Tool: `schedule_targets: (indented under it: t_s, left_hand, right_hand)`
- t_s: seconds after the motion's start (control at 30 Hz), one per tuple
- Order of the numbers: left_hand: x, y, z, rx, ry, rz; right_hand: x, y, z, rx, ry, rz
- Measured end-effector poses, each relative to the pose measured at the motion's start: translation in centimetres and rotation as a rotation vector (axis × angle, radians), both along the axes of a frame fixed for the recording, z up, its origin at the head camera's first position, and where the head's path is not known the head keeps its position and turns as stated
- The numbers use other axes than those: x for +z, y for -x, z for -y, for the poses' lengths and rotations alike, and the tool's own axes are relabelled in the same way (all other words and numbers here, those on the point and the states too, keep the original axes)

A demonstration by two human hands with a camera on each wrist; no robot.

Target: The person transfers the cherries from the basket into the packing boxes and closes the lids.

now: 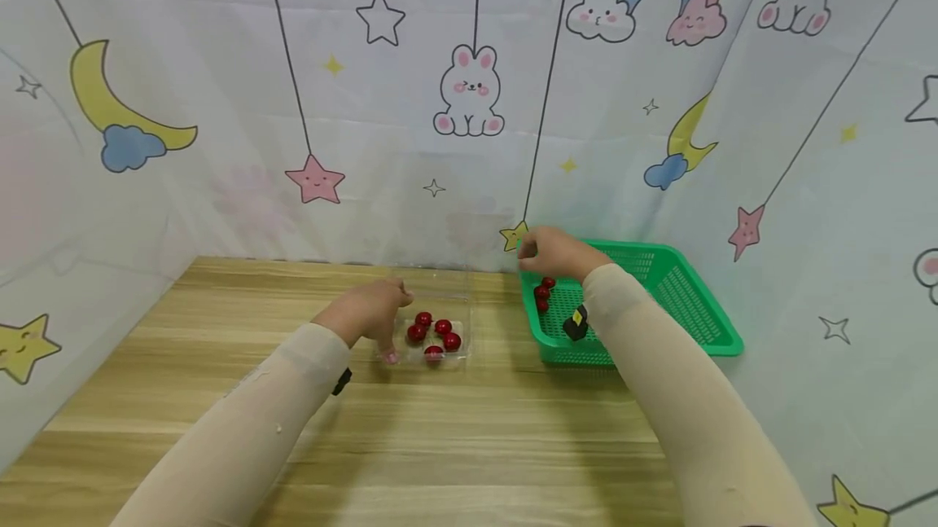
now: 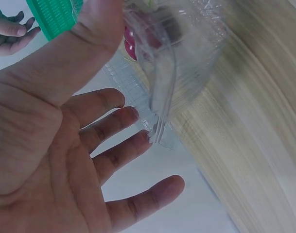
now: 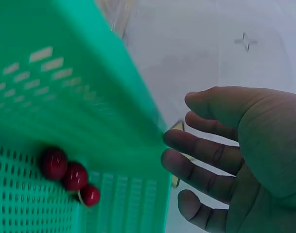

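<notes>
Five cherries (image 1: 443, 327) by the left hand (image 1: 370, 311)

Head: lower centre, cherries lie in the box (image 1: 458, 360), right of the nearer left hand; right hand (image 1: 557, 252) at the basket's (image 1: 689, 291) upper-left corner. Left wrist: fingers spread against box. Right wrist: fingers loose, empty.

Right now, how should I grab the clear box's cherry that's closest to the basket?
Probably pinch that cherry by its round sides, coming from above with your right hand: the clear box looks open on top but walled around, making sideways grabs awkward.
</notes>
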State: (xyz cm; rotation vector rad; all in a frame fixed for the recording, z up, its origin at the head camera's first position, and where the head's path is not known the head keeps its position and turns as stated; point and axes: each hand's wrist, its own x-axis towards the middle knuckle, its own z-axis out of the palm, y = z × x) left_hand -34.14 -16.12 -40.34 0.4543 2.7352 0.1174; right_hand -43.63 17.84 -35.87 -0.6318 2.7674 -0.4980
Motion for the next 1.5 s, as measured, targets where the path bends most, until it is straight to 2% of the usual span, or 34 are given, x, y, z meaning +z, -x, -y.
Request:
schedule_targets:
  t_s: [0.2,0.3,0.53,0.7,0.87,1.2,1.5]
  left_hand:
    - [-0.2,0.0,0.1,0.01,-0.007,0.004]
    - [-0.2,0.0,0.1,0.01,-0.003,0.004]
    - [-0.3,0.1,0.2,0.006,-0.002,-0.005]
    - [-0.4,0.2,0.2,-0.001,-0.002,-0.011]
    - [-0.3,0.2,0.2,0.001,-0.002,-0.011]
    - [-0.2,0.1,0.0,0.004,0.015,-0.004]
    - [-0.1,0.1,0.1,0.016,0.008,0.004]
  right_hand:
    - [-1.0,1.4,-2.7,-0.063,0.003,0.005]
    - [-1.7,1.9,-3.5,-0.074,-0.035,0.011]
    - [-3.3,2.6,-4.3,-0.012,-0.183,0.164]
    - [-4.4,2.7,-4.4,-0.019,-0.178,0.206]
    - [-5.0,2.9,-4.3,-0.093,-0.131,0.253]
    - [-6.0,2.9,-4.4,-0.089,-0.139,0.219]
    - [-5.9,3.5,-4.4,-0.123,-0.158,0.201]
